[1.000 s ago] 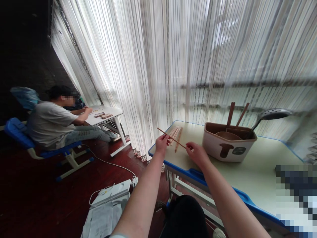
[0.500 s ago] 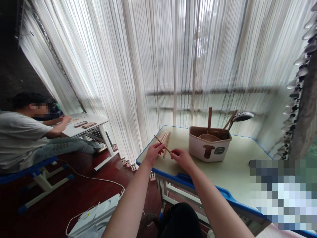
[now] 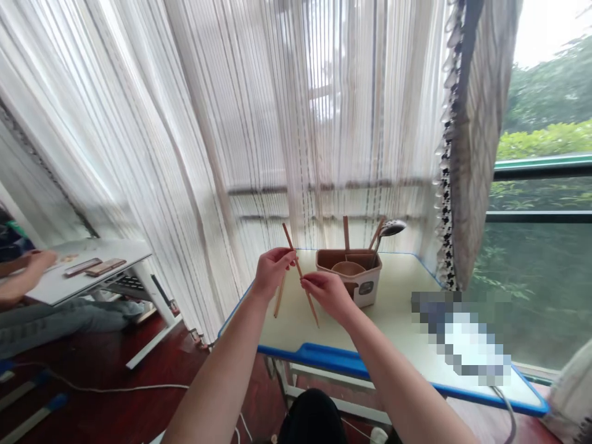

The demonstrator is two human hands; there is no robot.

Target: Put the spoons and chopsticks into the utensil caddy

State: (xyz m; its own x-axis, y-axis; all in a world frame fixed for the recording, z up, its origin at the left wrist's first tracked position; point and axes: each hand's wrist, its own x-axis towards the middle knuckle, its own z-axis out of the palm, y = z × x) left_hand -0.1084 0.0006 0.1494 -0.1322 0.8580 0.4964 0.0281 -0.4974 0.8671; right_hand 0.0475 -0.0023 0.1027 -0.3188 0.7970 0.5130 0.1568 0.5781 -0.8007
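My left hand [image 3: 269,270] and my right hand [image 3: 326,291] are raised above the blue-edged table [image 3: 324,361], close together. Each hand is closed on a thin wooden chopstick. The left hand's chopstick [image 3: 279,297] hangs down and slightly left. The right hand's chopstick [image 3: 294,259] slants from upper left to lower right, crossing between the hands. A beige utensil holder [image 3: 356,277] stands just behind my right hand, with wooden utensils and a metal ladle [image 3: 391,228] sticking out of it.
White string curtains [image 3: 231,123] hang behind the table, and a patterned drape [image 3: 472,154] borders a window on the right. Another person's hand and legs show at a white desk [image 3: 87,277] on the left. Cables lie on the dark red floor [image 3: 92,388].
The view has swung right, so the seated person has nearly left the picture. My hands have lifted from the table edge, and the chopstick has tilted from nearly level to steep. The left hand now holds a second stick.
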